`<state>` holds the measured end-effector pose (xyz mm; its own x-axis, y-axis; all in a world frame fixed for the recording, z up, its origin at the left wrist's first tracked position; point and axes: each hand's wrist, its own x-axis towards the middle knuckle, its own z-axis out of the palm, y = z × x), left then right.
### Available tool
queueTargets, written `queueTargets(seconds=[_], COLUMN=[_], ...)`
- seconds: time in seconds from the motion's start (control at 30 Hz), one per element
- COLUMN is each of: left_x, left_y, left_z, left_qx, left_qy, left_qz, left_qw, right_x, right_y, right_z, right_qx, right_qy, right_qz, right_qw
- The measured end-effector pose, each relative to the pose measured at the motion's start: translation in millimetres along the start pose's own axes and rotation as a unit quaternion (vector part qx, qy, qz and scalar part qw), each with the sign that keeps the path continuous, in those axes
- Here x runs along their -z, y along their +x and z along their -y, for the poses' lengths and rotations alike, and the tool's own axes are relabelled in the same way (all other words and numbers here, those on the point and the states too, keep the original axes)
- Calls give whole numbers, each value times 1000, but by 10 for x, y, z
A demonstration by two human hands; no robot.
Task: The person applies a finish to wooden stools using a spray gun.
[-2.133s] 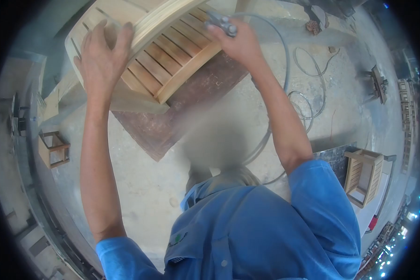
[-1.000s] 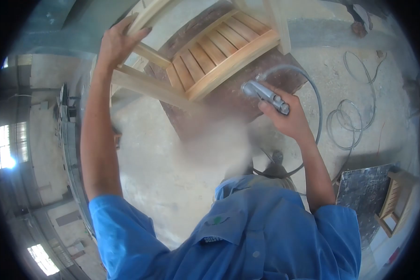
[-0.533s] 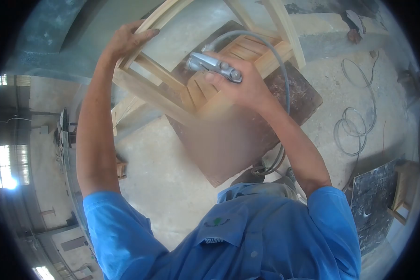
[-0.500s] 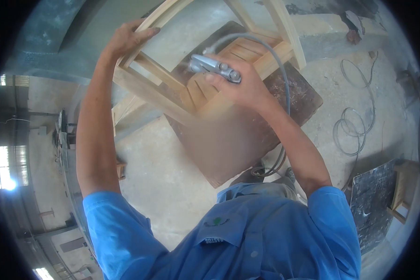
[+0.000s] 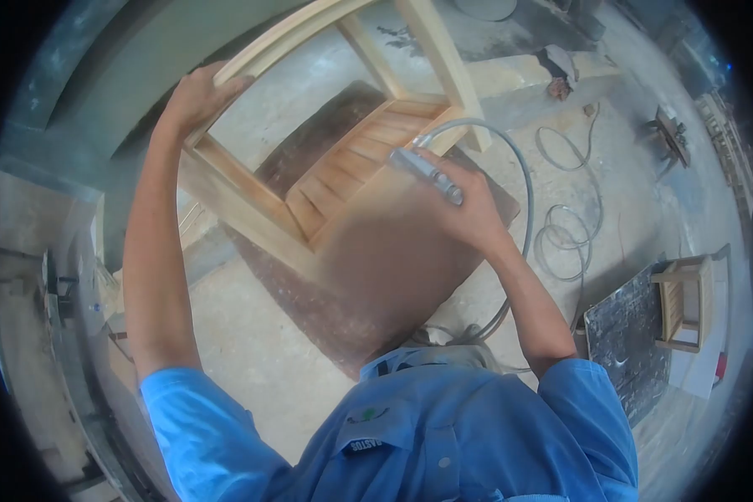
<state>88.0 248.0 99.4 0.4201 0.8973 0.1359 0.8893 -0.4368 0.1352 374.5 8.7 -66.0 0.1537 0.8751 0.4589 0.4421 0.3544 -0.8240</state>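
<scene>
My left hand (image 5: 199, 100) grips the upper left corner of a pale wooden furniture frame (image 5: 435, 63), which stands tilted. Its slatted panel (image 5: 343, 171) looks a warmer orange-brown than the outer rails. In my right hand (image 5: 470, 209) is a metal spray gun (image 5: 425, 171), pointing left over the near side of the frame. A grey hose (image 5: 527, 201) loops from the gun down toward my body. Beneath the frame lies a brown board (image 5: 289, 297). A hazy blur covers part of the near rail and board.
Coiled hose (image 5: 567, 238) lies on the concrete floor (image 5: 226, 335) to the right. A dark speckled panel (image 5: 627, 343) and another slatted wooden piece (image 5: 684, 305) stand at lower right. A low concrete ledge (image 5: 510, 79) runs behind the frame.
The spray gun has moved from over the slats toward the near right rail, its nozzle now apart from the left side. The slats and inner left rail look darker. The view has shifted.
</scene>
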Motion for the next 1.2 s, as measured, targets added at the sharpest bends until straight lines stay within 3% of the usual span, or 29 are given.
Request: queueTargets(seconds=[0.17, 0.27, 0.47, 0.67, 0.87, 0.97, 1.0, 1.1, 1.17, 1.2], left_x=[-118, -18, -80, -130, -107, -98, -40, -124, -524, -853], left_y=[-151, 30, -21, -81, -136, -271, -385, -779, -1083, -1141], left_z=[-66, -11, -7, -35, -129, -56, -98, 132, 259, 344], left_qx=[-8, -11, -25, -36, -43, -34, 27, 116, 125, 135], left_qy=[9, 13, 17, 21, 14, 28, 33, -31, -174, -218], left_qz=[-17, -22, -57, -97, -87, -131, -102, -143, -331, -367], left_qw=[1000, 1000, 998, 994, 995, 990, 994, 983, 919, 894], right_x=[223, 105, 20, 98, 151, 106, 145, 274, 330, 296], right_y=[75, 638, 838, 482, 495, 629, 613, 427, 211, 127], right_z=[97, -78, -207, -691, -545, -256, -121, 184, 240, 246], right_qx=[-63, 113, -2, -55, -74, 10, 23, 40, 33, 9], right_qy=[-57, -42, -146, -198, -195, -146, -119, -34, 25, 51], right_qz=[-61, -161, -119, -94, -88, -135, -143, -162, -168, -154], right_qw=[995, 979, 982, 974, 974, 980, 982, 985, 985, 987])
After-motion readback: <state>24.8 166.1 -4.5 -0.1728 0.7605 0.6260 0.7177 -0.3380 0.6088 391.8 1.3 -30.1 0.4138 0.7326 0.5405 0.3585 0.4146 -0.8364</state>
